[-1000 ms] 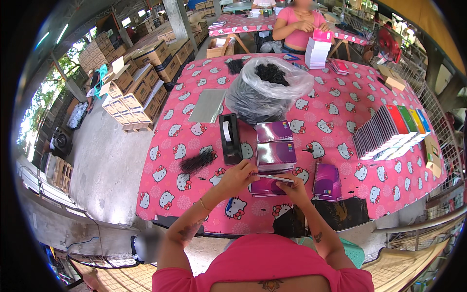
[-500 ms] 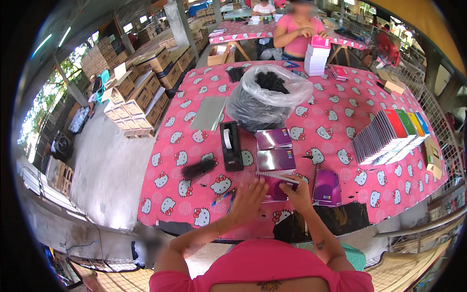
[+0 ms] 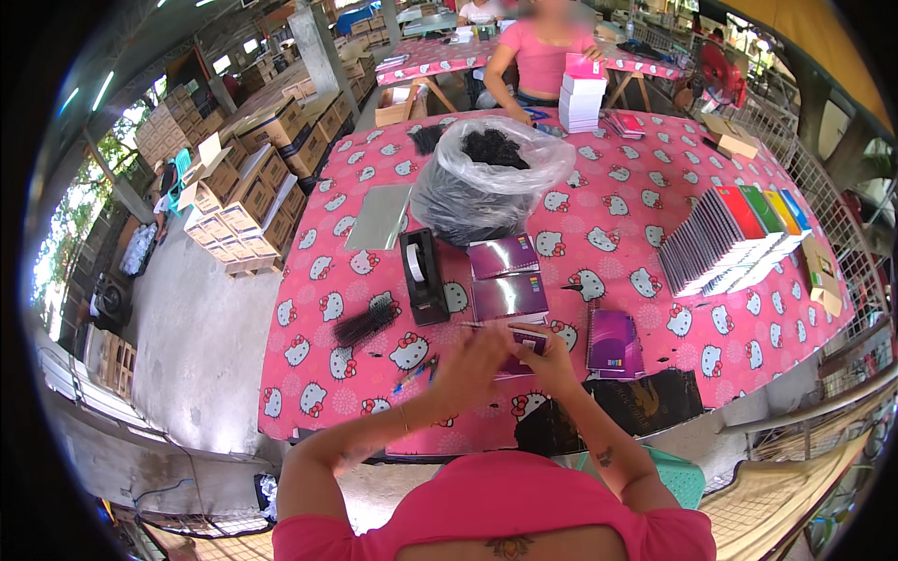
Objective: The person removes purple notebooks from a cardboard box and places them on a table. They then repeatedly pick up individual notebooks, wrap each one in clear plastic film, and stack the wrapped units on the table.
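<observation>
Near the table's front edge, my right hand (image 3: 550,363) grips a purple notebook (image 3: 531,338) by its right side, thumb on top. My left hand (image 3: 472,365) lies over the notebook's left part; its fingers are smeared by motion and hide that edge. Just beyond are two stacks of shiny purple spiral notebooks (image 3: 510,297), one behind the other. To their left stands a black tape dispenser (image 3: 427,285) with a pale roll. A few more purple spiral notebooks (image 3: 613,341) lie to the right of my right hand.
A clear plastic bag of black strands (image 3: 472,206) stands mid-table. Left are a black bristly bundle (image 3: 365,323), pens (image 3: 412,376) and a clear sheet (image 3: 379,217). Right are stacked colourful spiral notebooks (image 3: 730,243) and a carton (image 3: 821,276). Opposite, a person stands by a white stack (image 3: 582,103).
My left hand has moved right and inward over the notebook. The person opposite has lowered one hand to the table. The whole view has shifted slightly.
</observation>
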The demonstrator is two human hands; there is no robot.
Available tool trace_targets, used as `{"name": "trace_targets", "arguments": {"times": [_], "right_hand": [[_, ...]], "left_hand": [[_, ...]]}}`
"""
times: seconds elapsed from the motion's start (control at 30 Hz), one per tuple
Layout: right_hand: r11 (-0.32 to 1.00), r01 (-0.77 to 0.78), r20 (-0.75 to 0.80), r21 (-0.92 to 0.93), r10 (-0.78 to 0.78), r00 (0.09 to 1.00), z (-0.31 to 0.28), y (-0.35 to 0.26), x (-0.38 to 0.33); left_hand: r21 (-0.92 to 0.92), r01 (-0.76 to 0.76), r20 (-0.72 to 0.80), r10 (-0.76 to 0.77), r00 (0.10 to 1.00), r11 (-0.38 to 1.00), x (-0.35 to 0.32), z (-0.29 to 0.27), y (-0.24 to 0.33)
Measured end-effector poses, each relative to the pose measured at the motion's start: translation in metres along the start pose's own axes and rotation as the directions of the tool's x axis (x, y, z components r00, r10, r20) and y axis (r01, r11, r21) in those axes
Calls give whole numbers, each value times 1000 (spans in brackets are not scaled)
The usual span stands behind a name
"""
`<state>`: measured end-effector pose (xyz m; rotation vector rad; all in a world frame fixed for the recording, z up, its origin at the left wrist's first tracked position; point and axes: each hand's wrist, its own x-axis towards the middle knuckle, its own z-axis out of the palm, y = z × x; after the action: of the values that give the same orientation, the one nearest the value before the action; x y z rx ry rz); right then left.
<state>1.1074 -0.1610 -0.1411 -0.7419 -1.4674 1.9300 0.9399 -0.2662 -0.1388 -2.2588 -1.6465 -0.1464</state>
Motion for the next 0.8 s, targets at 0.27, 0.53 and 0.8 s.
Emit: {"name": "trace_targets", "arguments": {"times": [0.27,0.53,0.8], "right_hand": [[981,140,68,-136,-132,989,-8,17,3],[970,178,64,-162,-170,983,-26,65,26],[940,290,152,-182,-264,952,-35,77,28]], "left_hand": [[-91,4,-148,-17,989,996,0,16,18],[14,38,48,-39,998,999,10,25,16],[-254,52,-167,-97,981,966,-5,47,35]]}}
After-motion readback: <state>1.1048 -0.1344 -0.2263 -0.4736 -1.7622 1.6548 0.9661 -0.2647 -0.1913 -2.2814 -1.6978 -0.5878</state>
